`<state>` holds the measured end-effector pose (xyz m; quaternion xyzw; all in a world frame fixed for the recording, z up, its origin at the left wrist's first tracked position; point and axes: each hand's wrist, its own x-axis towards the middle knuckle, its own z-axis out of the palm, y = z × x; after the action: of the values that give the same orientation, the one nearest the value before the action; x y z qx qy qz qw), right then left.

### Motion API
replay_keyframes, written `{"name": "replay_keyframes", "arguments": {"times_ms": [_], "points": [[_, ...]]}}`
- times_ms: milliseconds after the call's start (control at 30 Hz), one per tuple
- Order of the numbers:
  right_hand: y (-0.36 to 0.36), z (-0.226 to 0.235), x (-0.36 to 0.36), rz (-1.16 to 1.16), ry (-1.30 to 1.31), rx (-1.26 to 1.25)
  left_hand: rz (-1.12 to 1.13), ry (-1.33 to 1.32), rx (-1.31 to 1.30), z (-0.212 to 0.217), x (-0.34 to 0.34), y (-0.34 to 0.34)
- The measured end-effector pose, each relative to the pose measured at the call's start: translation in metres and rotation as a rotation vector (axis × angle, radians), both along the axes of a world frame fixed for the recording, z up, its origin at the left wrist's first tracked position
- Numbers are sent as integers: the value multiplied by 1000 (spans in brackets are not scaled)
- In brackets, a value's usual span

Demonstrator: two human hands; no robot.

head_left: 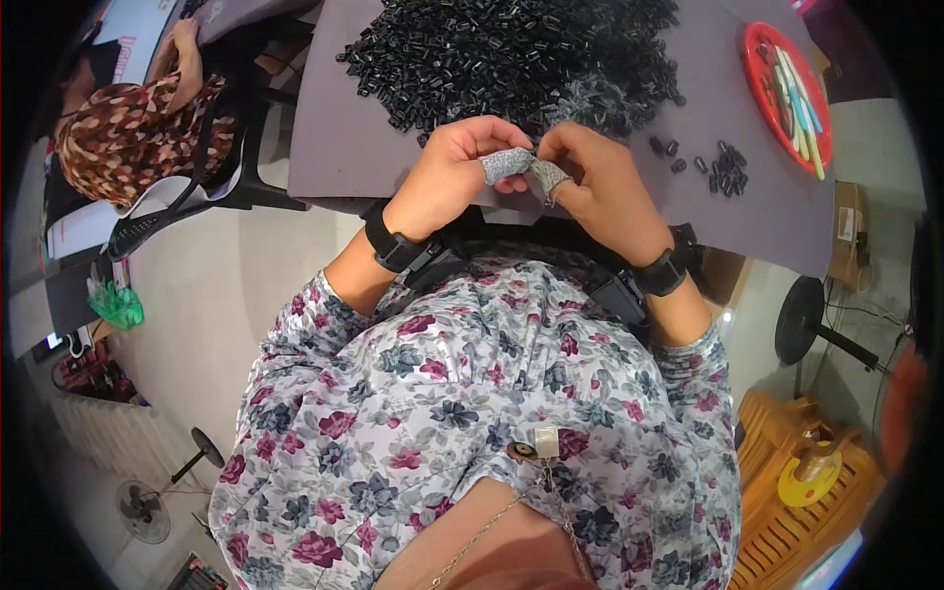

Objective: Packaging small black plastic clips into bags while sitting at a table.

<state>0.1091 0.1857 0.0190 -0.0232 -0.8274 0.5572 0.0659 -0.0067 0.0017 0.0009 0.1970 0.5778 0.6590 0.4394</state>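
Observation:
My left hand (441,185) and my right hand (615,195) meet above the near edge of the table (339,147), fingertips almost touching. Both are closed in a pinch; whatever lies between the fingers is too small and too covered to make out. Grey cloth wraps (505,165) cover my thumbs. Just beyond my fingers spreads a large heap of small black plastic pieces (511,49). Grey-blue shavings (595,106) lie at the heap's near right side. To the right of my right hand is a small loose group of black pieces (728,172).
A red tray (753,59) with several long-handled tools (801,103) sits at the table's right. Another person (147,128) is at the far left, near a black chair (270,147). A black fan (801,320) and an orange-brown plastic chair (772,501) stand at the right.

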Motion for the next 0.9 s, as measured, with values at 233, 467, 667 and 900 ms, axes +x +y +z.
{"name": "replay_keyframes", "arguments": {"times_ms": [233, 467, 667, 900], "points": [[6, 6, 4, -2, -73, 47, -54, 36, 9, 4, -1, 1], [6, 5, 4, 66, -95, 175, -112, 291, -96, 5, 4, -3], [5, -3, 7, 71, -65, 179, -139, 634, -104, 8, 9, -4], [1, -11, 9, 17, -158, -111, -79, 110, -54, 1, 6, -2]]}}
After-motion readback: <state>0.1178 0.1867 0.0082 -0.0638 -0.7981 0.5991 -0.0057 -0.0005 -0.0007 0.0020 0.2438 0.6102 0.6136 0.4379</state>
